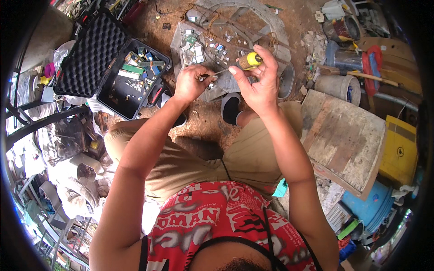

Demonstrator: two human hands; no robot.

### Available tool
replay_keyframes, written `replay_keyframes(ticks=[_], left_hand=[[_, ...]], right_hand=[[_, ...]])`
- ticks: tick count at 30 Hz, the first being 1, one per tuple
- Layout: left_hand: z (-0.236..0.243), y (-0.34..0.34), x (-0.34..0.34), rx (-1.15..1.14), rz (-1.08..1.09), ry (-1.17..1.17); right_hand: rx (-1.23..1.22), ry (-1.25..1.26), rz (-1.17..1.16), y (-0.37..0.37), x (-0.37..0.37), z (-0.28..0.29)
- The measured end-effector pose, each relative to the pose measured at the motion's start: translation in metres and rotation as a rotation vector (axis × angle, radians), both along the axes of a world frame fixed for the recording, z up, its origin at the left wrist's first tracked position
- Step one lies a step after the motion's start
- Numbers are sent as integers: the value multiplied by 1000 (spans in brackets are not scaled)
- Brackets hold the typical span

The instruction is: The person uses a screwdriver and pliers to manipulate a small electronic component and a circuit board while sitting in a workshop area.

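Note:
My right hand point(258, 83) is closed round a screwdriver point(249, 60) with a yellow and dark handle. Its thin metal shaft points left, and the tip reaches the fingers of my left hand point(193, 82). Those fingers are pinched on a small metallic piece point(209, 78), mostly hidden, so its kind does not show. Just beyond both hands lies a grey slab point(212, 94) strewn with small electronic parts. Pieces of green and white circuit board point(193, 46) sit on its far left part.
An open black case point(134, 113) with foam in its lid stands at the left, holding circuit boards point(136, 67). On the right are a worn wooden board point(341, 140), a grey bucket point(332, 86), a yellow panel point(398, 151) and a blue tub point(368, 205).

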State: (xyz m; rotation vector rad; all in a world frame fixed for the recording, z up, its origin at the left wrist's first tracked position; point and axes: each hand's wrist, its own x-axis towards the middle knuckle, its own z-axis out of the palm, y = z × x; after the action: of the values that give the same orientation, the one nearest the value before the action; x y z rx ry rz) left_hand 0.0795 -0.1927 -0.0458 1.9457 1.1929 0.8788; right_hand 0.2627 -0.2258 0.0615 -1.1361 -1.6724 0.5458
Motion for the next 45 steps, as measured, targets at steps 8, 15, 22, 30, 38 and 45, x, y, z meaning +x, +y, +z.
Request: replay_keyframes(ticks=[8, 15, 22, 30, 38, 45], left_hand=[[-8, 2, 1, -71, 33, 19], [-6, 2, 2, -70, 33, 46], [2, 1, -4, 251, 43, 61], [62, 1, -2, 449, -54, -140], [72, 2, -5, 512, -65, -164], [91, 2, -16, 390, -158, -183]], right_hand=[[-20, -19, -43, 4, -4, -11], [-47, -7, -48, 6, -4, -15], [104, 45, 11, 3, 6, 3], [-138, 46, 60, -12, 23, 32], [0, -310, 114, -13, -1, 31], [142, -477, 252, 1, 3, 40]])
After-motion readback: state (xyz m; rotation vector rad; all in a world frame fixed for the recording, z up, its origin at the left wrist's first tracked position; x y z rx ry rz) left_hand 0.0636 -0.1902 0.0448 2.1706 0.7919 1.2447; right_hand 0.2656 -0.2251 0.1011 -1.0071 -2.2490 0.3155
